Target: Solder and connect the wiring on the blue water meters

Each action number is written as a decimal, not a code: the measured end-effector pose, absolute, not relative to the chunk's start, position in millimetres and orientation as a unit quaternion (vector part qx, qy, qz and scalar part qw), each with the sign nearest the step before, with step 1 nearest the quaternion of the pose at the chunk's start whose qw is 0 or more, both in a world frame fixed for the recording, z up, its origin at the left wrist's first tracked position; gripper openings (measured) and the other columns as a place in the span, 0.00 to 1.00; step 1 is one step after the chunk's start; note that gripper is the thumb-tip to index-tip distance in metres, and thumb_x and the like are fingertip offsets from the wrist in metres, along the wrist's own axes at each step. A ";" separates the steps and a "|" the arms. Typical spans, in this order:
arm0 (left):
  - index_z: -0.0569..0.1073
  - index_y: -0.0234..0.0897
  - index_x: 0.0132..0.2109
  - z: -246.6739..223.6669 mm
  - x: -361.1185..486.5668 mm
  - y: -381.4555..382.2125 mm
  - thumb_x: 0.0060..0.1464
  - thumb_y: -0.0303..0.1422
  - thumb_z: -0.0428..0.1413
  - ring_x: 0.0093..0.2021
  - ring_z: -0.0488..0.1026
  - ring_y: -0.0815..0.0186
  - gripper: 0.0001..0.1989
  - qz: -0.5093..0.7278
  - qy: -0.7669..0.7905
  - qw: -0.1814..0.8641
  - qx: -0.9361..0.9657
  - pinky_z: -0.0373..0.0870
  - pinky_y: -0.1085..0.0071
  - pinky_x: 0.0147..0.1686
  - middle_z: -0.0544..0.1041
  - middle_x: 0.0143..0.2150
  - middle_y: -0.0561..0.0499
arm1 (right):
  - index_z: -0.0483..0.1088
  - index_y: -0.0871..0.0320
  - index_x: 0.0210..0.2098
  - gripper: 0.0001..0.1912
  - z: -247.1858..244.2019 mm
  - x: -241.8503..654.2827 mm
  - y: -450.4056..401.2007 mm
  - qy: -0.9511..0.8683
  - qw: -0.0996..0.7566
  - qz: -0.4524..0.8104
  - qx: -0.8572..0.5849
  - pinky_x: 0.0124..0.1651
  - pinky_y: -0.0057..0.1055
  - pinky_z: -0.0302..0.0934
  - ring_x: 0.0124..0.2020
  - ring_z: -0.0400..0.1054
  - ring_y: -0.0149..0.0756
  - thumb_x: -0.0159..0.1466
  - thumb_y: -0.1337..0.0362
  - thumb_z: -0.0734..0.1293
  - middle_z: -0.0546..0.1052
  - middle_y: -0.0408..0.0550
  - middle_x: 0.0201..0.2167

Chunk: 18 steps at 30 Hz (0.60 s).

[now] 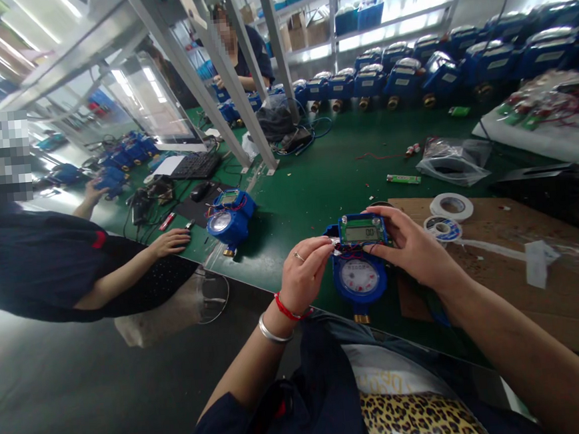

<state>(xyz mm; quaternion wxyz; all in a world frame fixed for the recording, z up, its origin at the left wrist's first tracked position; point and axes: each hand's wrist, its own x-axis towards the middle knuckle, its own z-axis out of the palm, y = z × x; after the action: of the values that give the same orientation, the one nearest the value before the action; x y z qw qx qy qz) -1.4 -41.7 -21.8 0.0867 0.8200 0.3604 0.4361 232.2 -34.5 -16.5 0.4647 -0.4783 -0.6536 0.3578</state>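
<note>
A blue water meter with a round dial and a brass fitting lies at the bench edge in front of me. Above its dial sits an uncovered circuit board with a lit LCD display, with thin red and dark wires along its lower side. My right hand grips the right side of the display housing, thumb and fingers bent around it. At the left side of the housing, my left hand is closed in a pinch on something small and whitish, too small to make out.
Tape rolls lie on a cardboard sheet to the right. Beyond are a green battery, a plastic bag and a row of blue meters. Another meter stands leftward, near a co-worker's hand. Metal posts rise from the bench.
</note>
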 end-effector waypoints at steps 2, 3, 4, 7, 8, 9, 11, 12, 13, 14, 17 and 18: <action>0.74 0.40 0.48 -23.0 0.0 -42.4 0.62 0.27 0.52 0.51 0.75 0.64 0.10 0.443 0.377 0.105 0.806 0.72 0.64 0.53 0.77 0.49 0.46 | 0.62 0.52 0.57 0.31 -9.7 230.3 -35.1 -0.644 0.475 0.405 -0.442 0.61 0.43 0.62 0.56 0.68 0.42 0.56 0.60 0.73 0.70 0.50 0.56; 0.74 0.40 0.48 -23.3 0.9 -42.5 0.62 0.27 0.52 0.50 0.75 0.64 0.10 0.447 0.384 0.118 0.799 0.73 0.65 0.52 0.77 0.49 0.46 | 0.62 0.52 0.57 0.31 -6.5 229.3 -34.9 -0.641 0.481 0.417 -0.429 0.62 0.43 0.61 0.57 0.67 0.42 0.56 0.61 0.73 0.69 0.50 0.57; 0.74 0.40 0.47 -23.4 1.8 -42.3 0.62 0.27 0.51 0.49 0.75 0.64 0.09 0.452 0.390 0.131 0.792 0.73 0.65 0.51 0.77 0.49 0.46 | 0.62 0.52 0.56 0.30 -3.4 228.3 -34.5 -0.640 0.486 0.417 -0.424 0.63 0.43 0.60 0.57 0.67 0.42 0.56 0.62 0.73 0.69 0.50 0.57; 0.74 0.39 0.45 -23.7 4.6 -40.0 0.63 0.29 0.51 0.48 0.75 0.64 0.08 0.467 0.409 0.172 0.765 0.73 0.64 0.50 0.78 0.47 0.46 | 0.63 0.51 0.56 0.30 2.6 224.5 -31.3 -0.662 0.481 0.394 -0.419 0.64 0.43 0.58 0.58 0.65 0.42 0.56 0.62 0.72 0.68 0.49 0.58; 0.74 0.39 0.45 -24.1 5.4 -38.5 0.62 0.29 0.51 0.48 0.75 0.64 0.08 0.476 0.419 0.187 0.751 0.73 0.64 0.50 0.78 0.46 0.47 | 0.63 0.51 0.56 0.30 3.1 223.0 -29.7 -0.670 0.477 0.386 -0.418 0.64 0.43 0.58 0.58 0.65 0.42 0.56 0.62 0.72 0.68 0.49 0.58; 0.74 0.39 0.44 -24.8 6.1 -36.8 0.62 0.29 0.52 0.48 0.75 0.63 0.07 0.484 0.429 0.206 0.735 0.72 0.63 0.51 0.78 0.46 0.47 | 0.63 0.51 0.57 0.30 2.6 221.5 -27.8 -0.674 0.474 0.383 -0.418 0.64 0.43 0.59 0.58 0.65 0.42 0.56 0.62 0.72 0.68 0.48 0.57; 0.74 0.39 0.43 -26.9 7.4 -32.6 0.62 0.30 0.52 0.49 0.75 0.62 0.07 0.495 0.445 0.253 0.702 0.71 0.62 0.53 0.78 0.47 0.47 | 0.63 0.51 0.57 0.30 -1.2 218.7 -23.5 -0.663 0.481 0.391 -0.420 0.63 0.43 0.60 0.58 0.66 0.42 0.57 0.62 0.71 0.68 0.49 0.58; 0.74 0.38 0.43 -28.1 8.0 -30.4 0.62 0.30 0.52 0.50 0.75 0.62 0.07 0.498 0.451 0.279 0.686 0.71 0.61 0.53 0.78 0.47 0.46 | 0.62 0.51 0.57 0.30 -4.3 217.6 -21.3 -0.650 0.486 0.401 -0.423 0.63 0.44 0.61 0.57 0.67 0.43 0.57 0.62 0.71 0.68 0.50 0.58; 0.74 0.38 0.44 -29.2 8.7 -28.3 0.62 0.30 0.52 0.50 0.74 0.62 0.07 0.499 0.455 0.302 0.673 0.70 0.61 0.54 0.78 0.48 0.46 | 0.61 0.52 0.58 0.31 -7.9 216.8 -19.3 -0.636 0.492 0.412 -0.429 0.62 0.44 0.62 0.56 0.68 0.43 0.57 0.62 0.72 0.68 0.50 0.58; 0.74 0.38 0.45 -30.1 9.4 -26.2 0.62 0.31 0.52 0.51 0.74 0.61 0.08 0.500 0.458 0.320 0.662 0.70 0.61 0.54 0.77 0.49 0.46 | 0.61 0.52 0.58 0.32 -11.8 216.4 -17.5 -0.621 0.499 0.419 -0.437 0.62 0.45 0.62 0.56 0.68 0.43 0.56 0.62 0.72 0.68 0.51 0.58; 0.74 0.39 0.48 -30.4 12.0 -21.1 0.60 0.32 0.55 0.51 0.74 0.60 0.10 0.492 0.461 0.343 0.654 0.69 0.60 0.54 0.78 0.48 0.46 | 0.60 0.52 0.60 0.34 -21.8 217.2 -14.0 -0.592 0.511 0.416 -0.464 0.61 0.45 0.63 0.55 0.69 0.44 0.56 0.61 0.72 0.68 0.52 0.59; 0.75 0.39 0.47 -29.8 12.9 -19.8 0.59 0.31 0.56 0.50 0.74 0.60 0.10 0.488 0.455 0.347 0.659 0.69 0.60 0.55 0.78 0.48 0.46 | 0.60 0.53 0.60 0.34 -24.0 217.8 -13.4 -0.589 0.513 0.409 -0.472 0.61 0.45 0.63 0.56 0.69 0.45 0.56 0.61 0.72 0.68 0.53 0.60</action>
<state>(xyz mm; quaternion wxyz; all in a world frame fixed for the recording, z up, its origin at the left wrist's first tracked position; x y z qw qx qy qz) 12.9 -19.8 -29.8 0.3469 0.6592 0.4551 0.4880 217.8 -13.4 -24.0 0.5134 -0.4719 -0.5887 0.4090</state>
